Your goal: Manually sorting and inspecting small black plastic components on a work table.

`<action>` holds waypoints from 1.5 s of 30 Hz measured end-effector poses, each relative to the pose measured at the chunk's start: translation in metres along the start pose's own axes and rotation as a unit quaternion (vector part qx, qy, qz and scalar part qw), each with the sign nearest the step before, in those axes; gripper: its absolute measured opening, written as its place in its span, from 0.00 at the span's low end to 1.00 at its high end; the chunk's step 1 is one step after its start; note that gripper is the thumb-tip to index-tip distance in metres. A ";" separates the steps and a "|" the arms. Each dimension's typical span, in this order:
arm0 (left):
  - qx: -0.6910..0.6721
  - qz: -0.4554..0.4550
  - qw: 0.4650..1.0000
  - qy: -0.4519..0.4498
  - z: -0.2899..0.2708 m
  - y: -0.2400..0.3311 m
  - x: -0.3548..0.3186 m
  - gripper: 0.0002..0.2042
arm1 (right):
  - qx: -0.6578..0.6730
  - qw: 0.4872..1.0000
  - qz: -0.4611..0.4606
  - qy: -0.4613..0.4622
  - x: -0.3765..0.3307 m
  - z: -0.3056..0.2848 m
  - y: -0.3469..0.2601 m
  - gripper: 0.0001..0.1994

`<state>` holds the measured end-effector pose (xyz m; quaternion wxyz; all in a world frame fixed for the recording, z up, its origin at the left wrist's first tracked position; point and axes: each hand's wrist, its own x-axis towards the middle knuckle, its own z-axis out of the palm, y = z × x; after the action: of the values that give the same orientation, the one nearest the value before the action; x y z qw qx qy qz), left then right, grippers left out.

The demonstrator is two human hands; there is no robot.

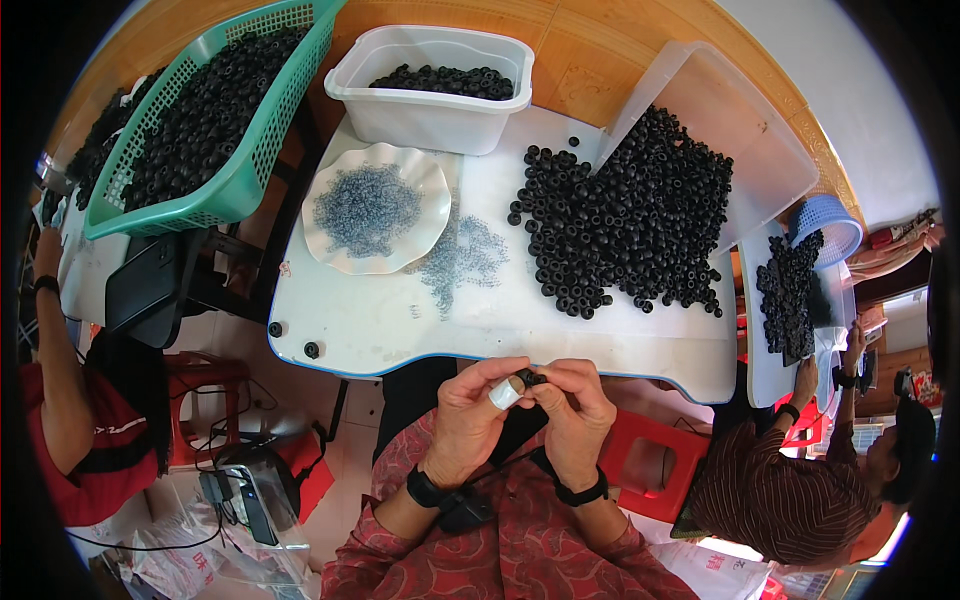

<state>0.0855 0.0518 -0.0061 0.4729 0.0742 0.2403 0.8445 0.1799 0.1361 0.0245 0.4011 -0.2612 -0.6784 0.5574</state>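
Observation:
My left hand [472,412] and my right hand [572,408] meet just below the near edge of the white table [400,325]. Together they pinch a small black rubber ring [528,378] between the fingertips. A white finger cot covers my left thumb tip. A large heap of black rings [632,215] spills from a tipped clear tub [725,125] onto the table. A wavy white plate [375,208] holds small clear rings, with more scattered to its right.
A white bin [432,90] with black rings stands at the back. A green basket [215,110] full of rings sits at left. Two loose rings [292,338] lie near the table's left edge. People sit at left and right; a red stool [652,462] is below.

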 end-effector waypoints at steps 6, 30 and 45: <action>0.062 0.050 0.997 -0.004 0.002 0.000 -0.001 0.13 | -0.045 0.998 -0.044 -0.007 0.004 0.004 -0.015 0.08; 0.111 0.081 0.990 0.013 0.009 0.004 -0.002 0.11 | -0.131 0.988 -0.081 -0.028 0.006 0.002 -0.020 0.09; 0.049 0.062 0.997 -0.003 0.007 0.003 -0.003 0.12 | -0.107 0.990 -0.085 -0.033 0.006 0.007 -0.027 0.08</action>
<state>0.0868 0.0505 0.0017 0.4162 0.1148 0.2753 0.8590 0.1734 0.1305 0.0515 0.3942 -0.2257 -0.7664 0.4542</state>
